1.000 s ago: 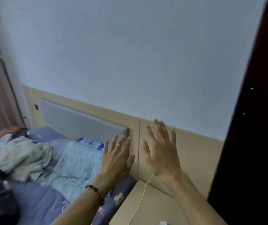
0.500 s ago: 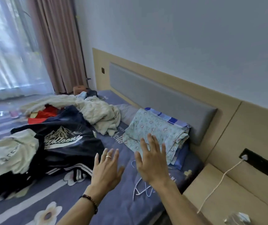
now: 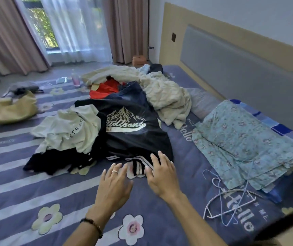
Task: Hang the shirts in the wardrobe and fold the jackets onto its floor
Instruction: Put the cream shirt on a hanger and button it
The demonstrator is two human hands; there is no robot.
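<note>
Over the near edge of the bed (image 3: 57, 176), both hands reach toward a heap of clothes, fingers spread and holding nothing: the left hand (image 3: 113, 188), a ring on one finger, hovers just short of the striped hem of a dark jacket (image 3: 129, 132) with a mountain print, while the right hand (image 3: 161, 174) has its fingertips at or just over that hem. Whether they actually touch the cloth cannot be told. The step in hand looks like picking out this jacket; it would go best if each hand took the hem or shoulders well apart and lifted it clear, since a pale T-shirt (image 3: 67, 128) lies partly over its left side and a cream garment (image 3: 161, 93) and something red (image 3: 106, 90) crowd its top, all likely to drag along. Wire hangers (image 3: 230, 201) lie on the sheet to the right, near a folded floral cloth (image 3: 245, 144), ready for the shirts. Beyond the striped, flower-patterned sheet are a grey padded headboard (image 3: 239, 68), pinkish curtains (image 3: 5, 36) and a bright window. The wardrobe is not in view.
</note>
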